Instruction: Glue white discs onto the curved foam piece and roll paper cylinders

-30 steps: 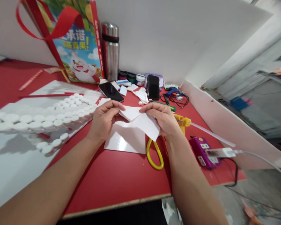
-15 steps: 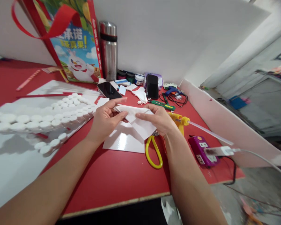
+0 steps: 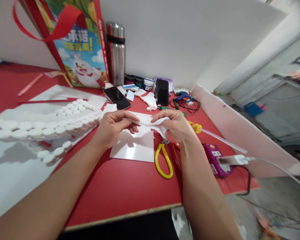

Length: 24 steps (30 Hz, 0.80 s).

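Observation:
A small folded piece of white paper (image 3: pixel 150 124) is stretched between my two hands, seen nearly edge-on. My left hand (image 3: pixel 117 126) pinches its left end between thumb and fingers. At the other end, my right hand (image 3: pixel 173 125) grips the paper, and part of it is hidden by the fingers. Under the hands lies a glossy white card (image 3: pixel 132 148) on the red table (image 3: pixel 125 186). Beside the card, below my right hand, are scissors with a yellow handle (image 3: pixel 162 163); their blades are mostly covered.
White round pieces (image 3: pixel 52 128) form rows at the left on a white board (image 3: pixel 20 180). Behind stand a steel flask (image 3: pixel 116 55) and a printed bag (image 3: pixel 82 53). Two phones, one black (image 3: pixel 162 92), lie near paint jars. A purple power strip (image 3: pixel 218 160) is at the right.
The paper has turned from showing its folded face to nearly edge-on. My right hand has rolled over and its fingers now curl over the paper. My left hand has shifted slightly.

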Tool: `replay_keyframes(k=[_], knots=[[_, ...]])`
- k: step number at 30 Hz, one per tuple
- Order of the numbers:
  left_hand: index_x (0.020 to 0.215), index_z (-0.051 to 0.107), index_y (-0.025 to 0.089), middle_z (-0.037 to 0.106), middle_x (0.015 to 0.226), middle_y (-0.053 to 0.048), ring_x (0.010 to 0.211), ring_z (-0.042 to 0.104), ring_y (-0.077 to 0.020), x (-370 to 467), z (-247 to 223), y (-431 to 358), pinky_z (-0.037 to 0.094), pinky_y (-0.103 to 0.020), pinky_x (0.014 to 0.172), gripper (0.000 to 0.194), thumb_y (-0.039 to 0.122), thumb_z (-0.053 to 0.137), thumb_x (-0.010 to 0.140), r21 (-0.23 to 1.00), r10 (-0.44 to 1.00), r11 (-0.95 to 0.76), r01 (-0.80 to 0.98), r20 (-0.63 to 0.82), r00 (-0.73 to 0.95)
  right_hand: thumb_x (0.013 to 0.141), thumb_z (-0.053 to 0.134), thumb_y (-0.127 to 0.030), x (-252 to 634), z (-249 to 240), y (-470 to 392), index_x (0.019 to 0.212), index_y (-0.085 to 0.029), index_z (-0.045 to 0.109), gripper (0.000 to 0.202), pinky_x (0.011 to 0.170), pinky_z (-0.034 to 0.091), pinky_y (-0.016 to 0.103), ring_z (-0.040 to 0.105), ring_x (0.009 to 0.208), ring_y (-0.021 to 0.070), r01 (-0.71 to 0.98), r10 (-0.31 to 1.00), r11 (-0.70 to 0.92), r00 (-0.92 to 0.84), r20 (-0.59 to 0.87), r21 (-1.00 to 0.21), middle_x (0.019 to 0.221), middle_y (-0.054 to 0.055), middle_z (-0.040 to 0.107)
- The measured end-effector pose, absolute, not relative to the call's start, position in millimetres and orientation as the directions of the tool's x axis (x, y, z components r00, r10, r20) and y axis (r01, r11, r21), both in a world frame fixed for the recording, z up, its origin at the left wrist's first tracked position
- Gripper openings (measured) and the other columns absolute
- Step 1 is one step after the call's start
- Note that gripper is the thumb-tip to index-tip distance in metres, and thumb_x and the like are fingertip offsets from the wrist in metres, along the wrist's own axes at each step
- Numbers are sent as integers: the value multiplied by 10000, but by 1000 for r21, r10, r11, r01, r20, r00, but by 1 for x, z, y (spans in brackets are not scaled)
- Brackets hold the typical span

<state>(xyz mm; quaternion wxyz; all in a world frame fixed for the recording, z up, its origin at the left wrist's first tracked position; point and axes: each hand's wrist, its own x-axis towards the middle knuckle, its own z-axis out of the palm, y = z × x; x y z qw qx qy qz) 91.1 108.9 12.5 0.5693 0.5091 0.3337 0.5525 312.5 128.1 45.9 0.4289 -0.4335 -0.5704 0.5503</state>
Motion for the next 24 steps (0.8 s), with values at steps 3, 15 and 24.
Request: replay_keyframes(k=[3,15,24], knots=[[770,743,175,704,695,-32,611,654,-147,91,13,110,509,-264,596,93,132,669,807,939,972,-175,-295,212,98,613,700,-115,314,46,130,623,-209,746,106,700,519,320,695,790,203,-11,978,10,-207,12,-1000,818,32,780],[702,657,194,603,659,-3,605,530,-144,86,15,105,374,-278,599,196,105,505,787,900,902,-390,194,332,277,917,655,-364,291,55,115,934,-238,697,134,899,560,382,737,923,223,207,916,369,82,392,-906,921,64,773],[717,663,197,613,646,7,599,545,-139,90,16,103,397,-267,602,206,84,509,793,878,888,-430,209,370,272,1053,427,-373,267,38,109,1043,-222,653,272,798,467,332,676,876,205,487,892,423,-371,257,-764,947,59,725]])
